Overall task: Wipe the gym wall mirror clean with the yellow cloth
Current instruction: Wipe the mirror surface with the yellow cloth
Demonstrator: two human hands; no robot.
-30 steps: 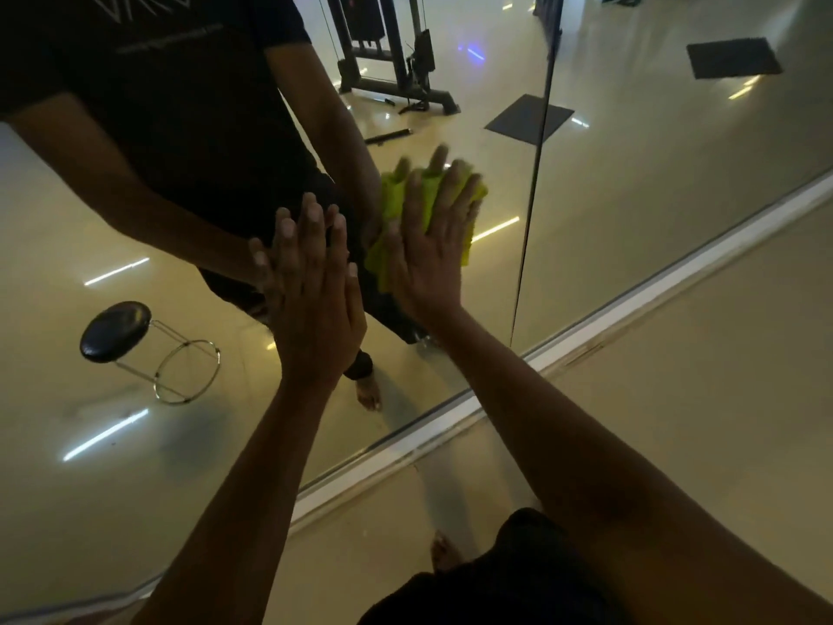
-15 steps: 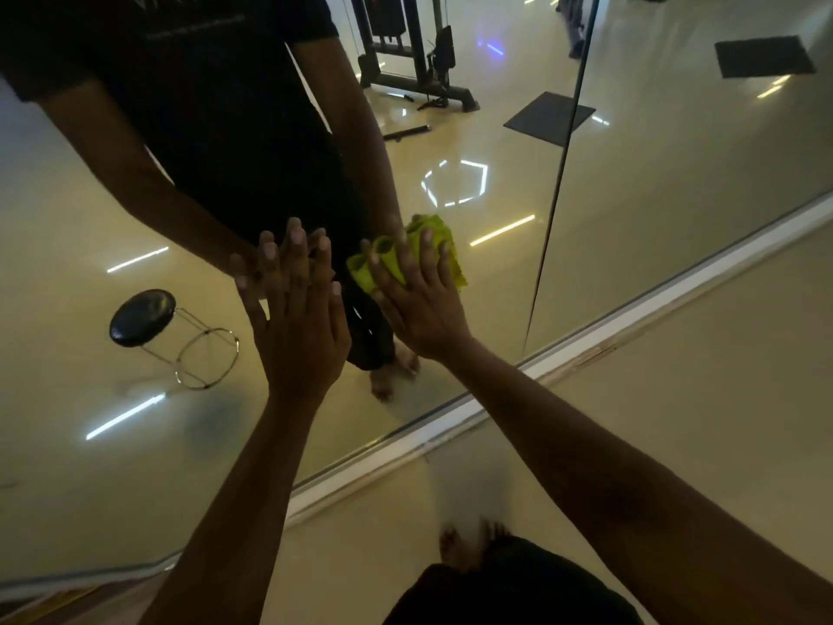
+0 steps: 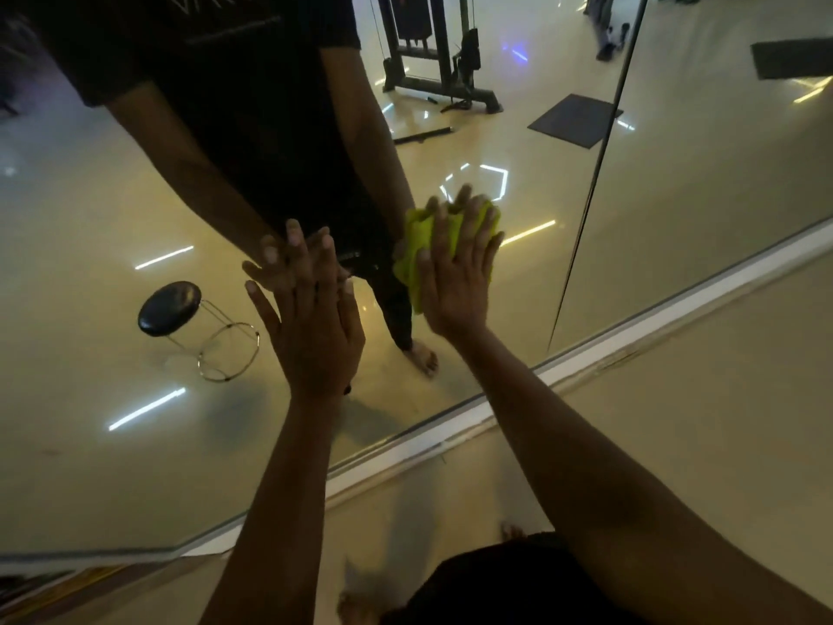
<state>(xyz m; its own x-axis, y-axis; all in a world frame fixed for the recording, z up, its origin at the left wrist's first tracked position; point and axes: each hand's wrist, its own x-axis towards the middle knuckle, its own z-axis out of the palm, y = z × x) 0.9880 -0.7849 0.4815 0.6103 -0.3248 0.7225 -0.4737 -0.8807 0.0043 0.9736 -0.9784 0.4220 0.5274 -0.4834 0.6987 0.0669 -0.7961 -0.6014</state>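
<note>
- My right hand: fingers straight and spread, palm flat on the yellow cloth, pressing it against the glass. No finger curls round the cloth.
- Yellow cloth: bunched between my right palm and the mirror, its edges showing past my fingertips and along the thumb side. It lies left of the dark vertical seam between two mirror panels.
- My left hand: fingers straight and close together, thumb out, palm flat on the mirror, holding nothing. It sits just beside my right hand, apart from the cloth.
- Mirror: wall-mounted, tilted across the view, with a pale strip along its lower edge where it meets the floor.
- Reflections in the glass: my dark T-shirt and both forearms, meeting my hands at the surface; a black-cushioned stool with a metal ring base; a cable machine; dark floor mats; streaks of ceiling light.
- Floor: pale and glossy; my dark clothing and a blurred bare foot at the bottom edge.
</note>
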